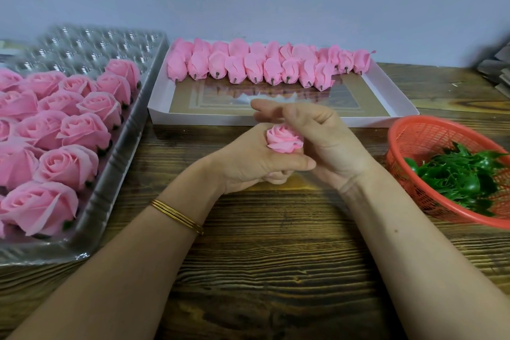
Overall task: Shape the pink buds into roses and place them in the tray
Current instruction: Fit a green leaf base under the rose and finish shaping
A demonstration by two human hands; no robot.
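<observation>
Held rose: a half-open rose point(284, 141), pink, sat between the two hands above the middle of the desk point(276, 270), its spiral of petals facing up.
Left hand: the left hand point(245, 165) gripped the rose from below and from 9 o'clock, fingers curled under its base and the thumb stretched across beneath it toward 3 o'clock.
Right hand: the right hand point(328, 141) closed on the rose from 3 o'clock, fingers bent over its top edge against the outer petals.
Bangles: thin gold bangles point(176, 217) ringed the left wrist.
Tray: a clear plastic tray point(91, 47) lay at 9 o'clock of the hands, well apart from them.
Finished roses: open pink roses point(69, 163) filled the near part of the tray in rows; the cups at its far end were bare.
Box: a shallow white box point(207, 119) lay at 12 o'clock, just beyond the hands.
Buds: closed pink buds point(254, 66) lay in two packed rows along the far side of the box, stubs pointing toward the person.
Basket: a red mesh basket point(430, 135) stood at 3 o'clock, tilted.
Leaves: green leaves point(463, 176) lay heaped inside the basket.
</observation>
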